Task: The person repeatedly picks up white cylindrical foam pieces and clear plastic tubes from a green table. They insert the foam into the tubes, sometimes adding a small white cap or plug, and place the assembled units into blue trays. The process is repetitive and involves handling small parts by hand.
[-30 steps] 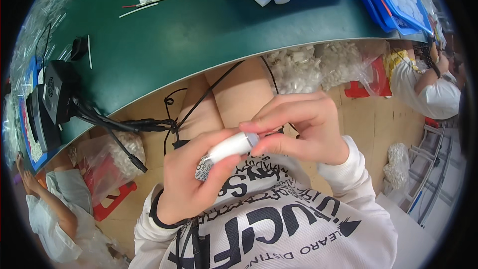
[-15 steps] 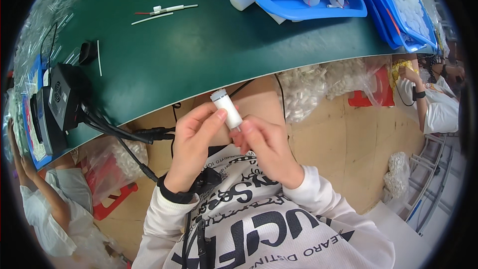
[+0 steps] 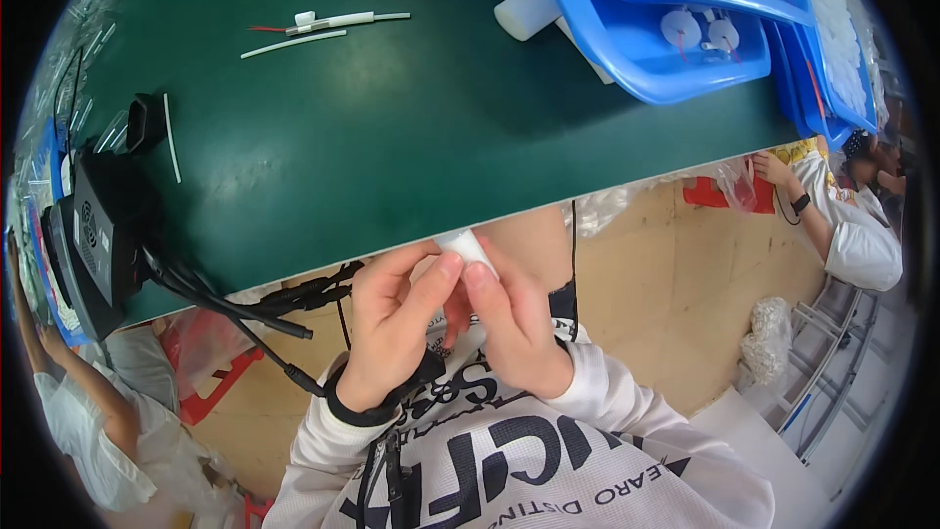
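Observation:
A short white cylinder with a clear end is held between both hands, just off the near edge of the green table. My left hand pinches it from the left, thumb on its side. From the right, my right hand grips its lower end with thumb and fingers. Fingers cover much of the cylinder. Farther off on the table lie a thin white tube with a red wire and a loose white tube.
Stacked blue trays at the far right hold round white parts with red wires. A white cylinder lies beside them. A black box with cables stands at left. Other people sit at both sides; a red stool is at right.
The cylinder has turned and sits lower between my fingers, with more of it covered. My right hand has moved up along it. The view has shifted, so the table edge appears nearer.

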Demonstrator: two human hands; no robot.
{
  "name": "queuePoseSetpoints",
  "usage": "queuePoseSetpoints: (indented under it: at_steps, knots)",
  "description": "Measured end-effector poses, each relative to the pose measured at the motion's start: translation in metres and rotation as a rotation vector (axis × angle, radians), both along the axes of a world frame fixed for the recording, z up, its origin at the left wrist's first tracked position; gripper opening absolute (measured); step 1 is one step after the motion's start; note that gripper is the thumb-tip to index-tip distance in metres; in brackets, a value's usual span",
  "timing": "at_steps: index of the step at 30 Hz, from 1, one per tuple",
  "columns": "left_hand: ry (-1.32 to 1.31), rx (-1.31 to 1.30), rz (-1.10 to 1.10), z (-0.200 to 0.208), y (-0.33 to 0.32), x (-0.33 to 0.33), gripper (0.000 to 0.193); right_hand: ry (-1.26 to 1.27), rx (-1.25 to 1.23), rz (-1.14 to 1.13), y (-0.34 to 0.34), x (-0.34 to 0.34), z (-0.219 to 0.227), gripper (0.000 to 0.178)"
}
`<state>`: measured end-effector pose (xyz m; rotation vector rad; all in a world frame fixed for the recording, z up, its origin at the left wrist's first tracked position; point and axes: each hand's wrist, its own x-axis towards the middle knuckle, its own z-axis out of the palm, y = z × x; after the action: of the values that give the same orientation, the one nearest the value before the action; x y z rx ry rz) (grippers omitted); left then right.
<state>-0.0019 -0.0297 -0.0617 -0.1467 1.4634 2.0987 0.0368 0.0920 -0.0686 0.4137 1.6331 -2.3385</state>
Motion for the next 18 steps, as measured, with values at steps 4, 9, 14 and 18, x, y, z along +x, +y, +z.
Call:
queuePoseSetpoints:
  at_steps: [4,9,14,18]
  knots:
    - [0.012,-0.048,0.029,0.007,-0.002,0.005,0.024,0.089,0.145,0.054,-0.006,0.007,0.011,0.039]
    - [-0.052,-0.175,-0.025,0.017,-0.002,-0.002,0.031,-0.046,0.073,0.041,-0.011,0.006,0.019,0.038]
    - [-0.054,-0.12,0.024,0.016,0.0,-0.003,0.032,-0.051,0.085,0.027,-0.012,-0.002,0.025,0.034]
    - [-0.118,-0.039,0.072,0.012,0.0,-0.002,0.029,-0.104,0.166,-0.004,-0.017,-0.002,0.033,0.035]
